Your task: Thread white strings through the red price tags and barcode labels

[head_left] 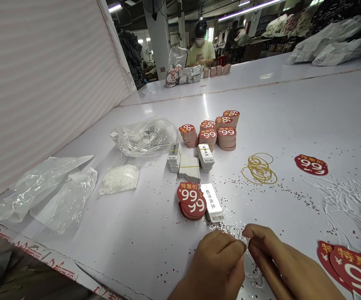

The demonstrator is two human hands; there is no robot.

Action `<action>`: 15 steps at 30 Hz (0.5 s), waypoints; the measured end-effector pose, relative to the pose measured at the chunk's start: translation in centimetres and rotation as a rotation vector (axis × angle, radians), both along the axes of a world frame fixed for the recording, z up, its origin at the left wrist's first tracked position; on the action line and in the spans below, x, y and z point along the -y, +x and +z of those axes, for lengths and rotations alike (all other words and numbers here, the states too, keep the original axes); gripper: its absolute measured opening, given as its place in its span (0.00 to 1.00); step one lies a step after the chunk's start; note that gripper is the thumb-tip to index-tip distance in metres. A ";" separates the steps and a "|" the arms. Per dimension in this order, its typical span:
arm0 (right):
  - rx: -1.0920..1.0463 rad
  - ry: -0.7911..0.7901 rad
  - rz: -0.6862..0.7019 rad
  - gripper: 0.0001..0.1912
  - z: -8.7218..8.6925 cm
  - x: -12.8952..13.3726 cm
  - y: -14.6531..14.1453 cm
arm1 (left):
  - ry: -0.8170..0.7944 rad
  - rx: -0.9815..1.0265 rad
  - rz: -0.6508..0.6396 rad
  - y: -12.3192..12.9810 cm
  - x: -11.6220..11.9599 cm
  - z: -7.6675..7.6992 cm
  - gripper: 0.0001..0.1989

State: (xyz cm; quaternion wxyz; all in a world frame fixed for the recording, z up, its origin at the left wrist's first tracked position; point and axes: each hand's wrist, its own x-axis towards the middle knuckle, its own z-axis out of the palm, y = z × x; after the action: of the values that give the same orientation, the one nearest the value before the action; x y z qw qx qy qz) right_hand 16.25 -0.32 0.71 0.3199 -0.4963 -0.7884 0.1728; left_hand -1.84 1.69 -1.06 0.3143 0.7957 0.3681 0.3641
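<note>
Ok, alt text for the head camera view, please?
The bare left hand and right hand pinch thin white string over a glossy white table. Nearby lie a stack of round red 99 price tags and a white barcode card; yellow rubber bands lie farther off.

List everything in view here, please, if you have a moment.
Stacked 99 price tags: about six stacks, red, mid-table.
Front tag pile: one, red, near the hands.
Barcode card bundles: two, white, beside the stacks.
Rubber bands: one cluster, yellow, right of the stacks.
White string loops: many, white, right side.
Clear plastic bags: two, clear, left side.
Co-worker: one, yellow shirt, far end.
Left hand: one, bare, front edge, pinching string.
Right hand: one, bare, front edge, pinching string.
</note>
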 end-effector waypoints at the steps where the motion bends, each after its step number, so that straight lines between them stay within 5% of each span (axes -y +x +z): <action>1: 0.002 -0.019 -0.015 0.13 0.0 -0.1 0.1 | 0.005 -0.005 -0.003 -0.1 0.0 0.0 0.10; 7: -0.113 -0.407 0.047 0.15 2.0 -0.9 1.6 | -0.083 0.121 -0.036 0.0 0.2 0.4 0.09; 12: -0.074 -0.448 0.005 0.16 3.5 -0.4 3.5 | -0.120 0.193 -0.100 1.2 0.3 1.4 0.09; 15: -0.296 -0.528 -0.011 0.15 3.6 -0.2 4.3 | -0.157 0.195 -0.109 2.7 0.4 2.4 0.07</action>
State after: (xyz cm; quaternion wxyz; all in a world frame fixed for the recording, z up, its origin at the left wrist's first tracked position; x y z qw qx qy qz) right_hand 20.59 -0.15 4.30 0.2922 -0.5360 -0.6583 0.4403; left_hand 0.83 1.25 1.32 0.4293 0.7484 0.3194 0.3919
